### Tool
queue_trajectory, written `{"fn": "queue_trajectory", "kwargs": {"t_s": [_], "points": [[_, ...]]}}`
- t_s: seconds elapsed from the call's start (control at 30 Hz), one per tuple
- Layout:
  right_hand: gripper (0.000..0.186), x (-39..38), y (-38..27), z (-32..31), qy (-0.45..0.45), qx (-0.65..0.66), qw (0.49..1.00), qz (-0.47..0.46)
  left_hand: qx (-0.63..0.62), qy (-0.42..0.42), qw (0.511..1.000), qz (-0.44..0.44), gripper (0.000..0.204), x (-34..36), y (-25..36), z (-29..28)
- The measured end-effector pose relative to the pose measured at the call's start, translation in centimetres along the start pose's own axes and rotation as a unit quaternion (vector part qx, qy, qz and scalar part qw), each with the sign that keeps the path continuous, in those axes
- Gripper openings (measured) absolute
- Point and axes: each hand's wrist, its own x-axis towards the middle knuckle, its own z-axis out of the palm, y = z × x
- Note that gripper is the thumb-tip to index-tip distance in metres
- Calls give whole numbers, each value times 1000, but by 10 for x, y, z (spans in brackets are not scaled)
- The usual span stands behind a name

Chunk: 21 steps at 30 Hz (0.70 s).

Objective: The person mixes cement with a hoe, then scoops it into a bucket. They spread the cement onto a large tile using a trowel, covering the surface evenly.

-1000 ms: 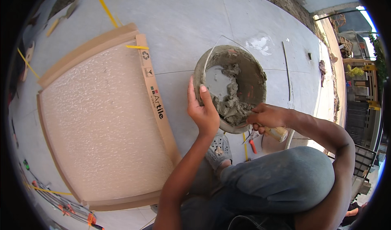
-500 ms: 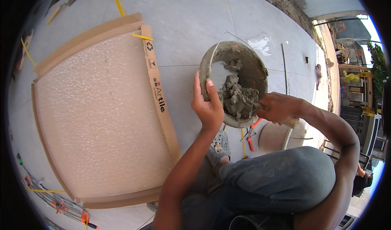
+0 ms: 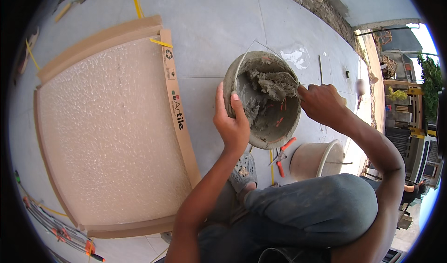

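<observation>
My left hand (image 3: 231,121) grips the left rim of a mortar-caked bucket (image 3: 267,139), thumb over the edge and fingers outside. My right hand (image 3: 321,102) is closed on a trowel at the bucket's right rim; its blade is buried under lumpy grey mortar (image 3: 271,82) high inside the bucket. Thinner wet mortar coats the left inside. Just below the bucket are a grey perforated shoe (image 3: 243,171) on my foot and an orange-handled cutting tool (image 3: 281,158) on the tiled floor.
A large cardboard-edged panel (image 3: 111,137) with a glossy textured surface lies left. A pale bucket (image 3: 305,159) stands right of my foot, below my right arm. Long metal tools (image 3: 60,228) lie at lower left, a trowel (image 3: 70,7) at top left. Another person (image 3: 409,192) is at far right.
My right hand has moved up along the bucket's rim, carrying a mortar lump from the lower part to the upper part. More of the pale bucket now shows below it.
</observation>
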Motion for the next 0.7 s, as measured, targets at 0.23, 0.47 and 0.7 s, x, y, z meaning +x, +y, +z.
{"fn": "queue_trajectory", "kwargs": {"t_s": [0.23, 0.47, 0.7], "points": [[12, 42, 7, 28, -71, 35, 995, -60, 44, 20, 997, 57, 50, 1, -1, 9], [21, 62, -3, 16, -180, 121, 975, -40, 42, 12, 998, 49, 50, 4, -3, 7], [21, 42, -15, 18, -159, 162, 974, -20, 45, 29, 996, 77, 48, 2, -4, 8]]}}
